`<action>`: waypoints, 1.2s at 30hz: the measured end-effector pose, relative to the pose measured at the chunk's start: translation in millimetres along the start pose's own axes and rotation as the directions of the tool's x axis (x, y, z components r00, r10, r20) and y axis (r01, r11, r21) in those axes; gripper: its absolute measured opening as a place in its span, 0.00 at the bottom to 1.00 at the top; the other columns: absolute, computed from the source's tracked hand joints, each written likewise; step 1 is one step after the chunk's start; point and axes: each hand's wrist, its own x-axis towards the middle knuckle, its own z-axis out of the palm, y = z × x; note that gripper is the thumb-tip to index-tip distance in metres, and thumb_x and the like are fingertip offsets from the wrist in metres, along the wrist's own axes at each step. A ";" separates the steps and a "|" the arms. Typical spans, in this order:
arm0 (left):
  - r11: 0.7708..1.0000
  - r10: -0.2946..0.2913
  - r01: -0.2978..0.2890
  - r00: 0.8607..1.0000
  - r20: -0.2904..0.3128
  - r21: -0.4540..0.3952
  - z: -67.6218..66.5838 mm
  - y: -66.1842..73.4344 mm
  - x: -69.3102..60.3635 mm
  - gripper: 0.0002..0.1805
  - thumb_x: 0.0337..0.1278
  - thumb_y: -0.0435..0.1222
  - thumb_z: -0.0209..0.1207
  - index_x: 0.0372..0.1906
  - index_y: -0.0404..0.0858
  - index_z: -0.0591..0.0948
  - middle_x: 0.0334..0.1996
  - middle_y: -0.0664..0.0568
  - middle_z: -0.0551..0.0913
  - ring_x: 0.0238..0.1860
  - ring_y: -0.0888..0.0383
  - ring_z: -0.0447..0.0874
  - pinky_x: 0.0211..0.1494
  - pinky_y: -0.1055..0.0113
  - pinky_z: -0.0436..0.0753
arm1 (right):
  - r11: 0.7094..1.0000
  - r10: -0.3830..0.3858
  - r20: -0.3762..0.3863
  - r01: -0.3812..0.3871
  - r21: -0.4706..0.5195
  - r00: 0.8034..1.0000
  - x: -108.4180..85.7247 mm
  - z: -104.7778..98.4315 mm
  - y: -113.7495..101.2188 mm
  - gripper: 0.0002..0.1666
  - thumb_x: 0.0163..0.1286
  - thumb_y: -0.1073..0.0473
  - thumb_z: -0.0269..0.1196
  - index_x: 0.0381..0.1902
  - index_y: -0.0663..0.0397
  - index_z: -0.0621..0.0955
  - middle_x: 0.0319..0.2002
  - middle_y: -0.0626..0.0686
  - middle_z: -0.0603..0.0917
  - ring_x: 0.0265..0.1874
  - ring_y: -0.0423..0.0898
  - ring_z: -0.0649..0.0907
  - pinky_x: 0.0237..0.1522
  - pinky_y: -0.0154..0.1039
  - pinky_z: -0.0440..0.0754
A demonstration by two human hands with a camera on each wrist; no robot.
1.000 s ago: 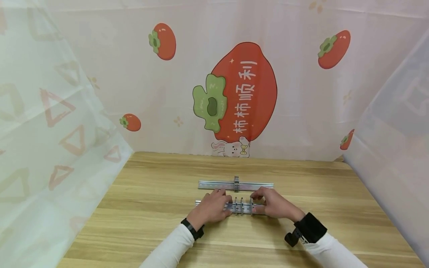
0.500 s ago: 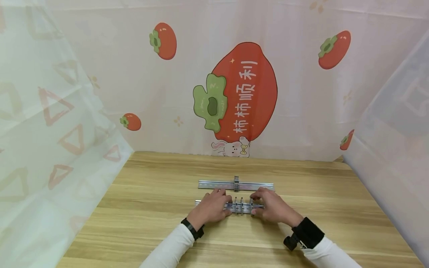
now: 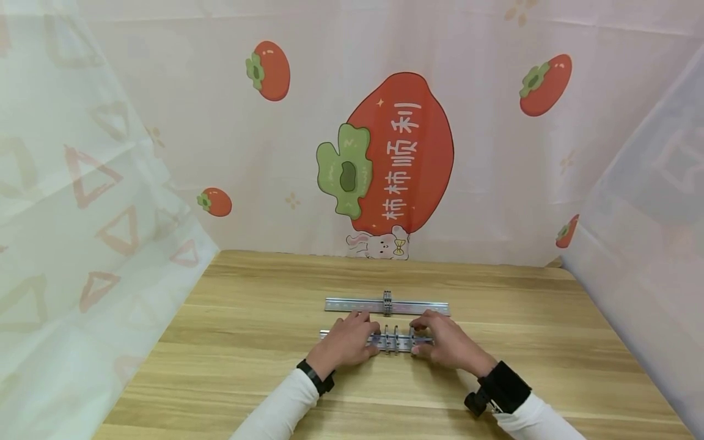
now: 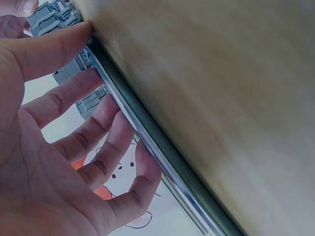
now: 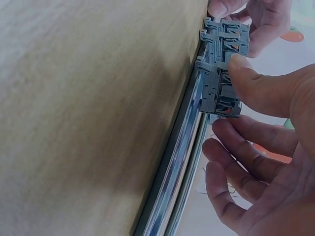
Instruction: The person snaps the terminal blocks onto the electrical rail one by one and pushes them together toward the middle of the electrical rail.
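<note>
A metal DIN rail [image 3: 404,346] lies across the table with three grey terminal blocks standing on it. My left hand [image 3: 345,341] grips its left part, thumb on the near edge and fingers along the far edge; in the left wrist view the rail [image 4: 142,130] runs under the fingertips. My right hand [image 3: 453,345] pinches the rightmost terminal block [image 5: 216,91] between thumb and fingers. That block stands apart from the other two, a left one [image 3: 387,340] and a middle one [image 3: 396,340], near my left fingertips. How the blocks' feet sit on the rail is hidden.
Behind lies a second DIN rail [image 3: 352,304], parallel to the first, with a cluster of terminal blocks [image 3: 387,303] at its middle. The wooden table [image 3: 247,318] ends at a printed cloth backdrop [image 3: 484,183], with more cloth on both sides.
My right hand and wrist have shifted slightly left and down, with the thumb closer to the rightmost terminal block. My left hand, the rails and the blocks look the same.
</note>
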 end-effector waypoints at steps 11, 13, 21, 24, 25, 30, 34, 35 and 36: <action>1.000 0.001 -0.002 1.000 0.003 0.010 2.1 -0.6 0.2 0.19 0.62 0.51 0.67 0.54 0.49 0.84 0.50 0.53 0.78 0.55 0.52 0.75 0.49 0.48 0.81 | 1.000 0.009 -0.031 -0.009 -0.008 0.999 -3.2 5.7 -0.8 0.26 0.60 0.59 0.76 0.54 0.61 0.84 0.45 0.50 0.82 0.47 0.50 0.82 0.49 0.52 0.80; 1.000 0.003 -0.003 1.000 0.000 0.012 2.2 -0.6 -0.1 0.18 0.62 0.51 0.67 0.54 0.49 0.84 0.50 0.53 0.78 0.54 0.53 0.75 0.48 0.48 0.81 | 1.000 0.003 -0.037 -0.003 -0.014 0.999 -4.1 6.3 -0.4 0.26 0.60 0.59 0.76 0.54 0.62 0.84 0.44 0.50 0.82 0.46 0.50 0.82 0.48 0.52 0.80; 1.000 0.012 -0.011 1.000 -0.008 0.018 1.9 -0.2 -1.3 0.19 0.63 0.50 0.67 0.55 0.49 0.84 0.51 0.52 0.78 0.55 0.52 0.76 0.48 0.48 0.81 | 0.999 -0.047 -0.032 0.046 -0.010 0.998 -6.6 6.0 6.1 0.29 0.60 0.57 0.76 0.57 0.63 0.82 0.45 0.51 0.82 0.46 0.49 0.82 0.49 0.52 0.80; 1.000 0.011 -0.011 1.000 -0.007 0.015 1.2 -0.3 -0.9 0.20 0.63 0.50 0.66 0.56 0.49 0.84 0.51 0.52 0.78 0.55 0.52 0.75 0.49 0.48 0.81 | 0.999 -0.041 -0.017 0.040 -0.019 0.999 -6.7 5.1 8.9 0.32 0.59 0.55 0.77 0.58 0.62 0.81 0.46 0.50 0.82 0.47 0.48 0.82 0.50 0.51 0.80; 1.000 0.011 -0.011 1.000 -0.007 0.014 0.8 -0.3 -0.8 0.20 0.63 0.50 0.66 0.56 0.48 0.83 0.51 0.52 0.78 0.55 0.52 0.75 0.49 0.48 0.81 | 0.999 -0.038 -0.015 0.038 -0.027 0.999 -6.6 4.7 9.9 0.32 0.58 0.55 0.78 0.58 0.62 0.81 0.46 0.50 0.82 0.46 0.48 0.82 0.50 0.51 0.80; 1.000 0.015 -0.014 1.000 -0.008 0.012 -0.5 -0.4 -0.9 0.20 0.63 0.50 0.66 0.57 0.48 0.83 0.51 0.52 0.78 0.54 0.52 0.75 0.49 0.48 0.81 | 0.997 -0.036 -0.016 0.035 -0.070 0.999 -6.3 3.0 12.8 0.29 0.56 0.56 0.79 0.54 0.60 0.83 0.45 0.49 0.81 0.44 0.47 0.80 0.49 0.51 0.80; 1.000 0.014 -0.014 1.000 -0.005 0.011 -1.0 -0.1 -1.3 0.21 0.64 0.49 0.66 0.58 0.47 0.83 0.52 0.51 0.78 0.55 0.51 0.75 0.50 0.48 0.80 | 0.996 -0.024 0.001 0.024 -0.082 1.000 -5.1 2.1 13.5 0.24 0.56 0.58 0.78 0.50 0.58 0.86 0.43 0.48 0.82 0.43 0.45 0.80 0.47 0.49 0.80; 1.000 0.014 -0.014 1.000 -0.005 0.011 -1.1 0.0 -1.4 0.21 0.64 0.49 0.66 0.58 0.47 0.83 0.52 0.51 0.78 0.55 0.51 0.75 0.50 0.48 0.80 | 0.996 -0.018 0.005 0.019 -0.082 1.000 -4.5 2.3 13.7 0.23 0.56 0.58 0.78 0.49 0.58 0.86 0.43 0.47 0.82 0.42 0.45 0.79 0.46 0.48 0.80; 1.000 0.013 -0.013 1.000 -0.004 0.012 -0.9 0.0 -1.4 0.21 0.64 0.50 0.66 0.58 0.47 0.83 0.52 0.51 0.78 0.55 0.51 0.75 0.50 0.48 0.80 | 0.997 -0.011 0.012 0.012 -0.081 1.000 -4.0 2.5 13.8 0.22 0.56 0.58 0.78 0.48 0.56 0.86 0.42 0.47 0.81 0.42 0.44 0.79 0.46 0.47 0.79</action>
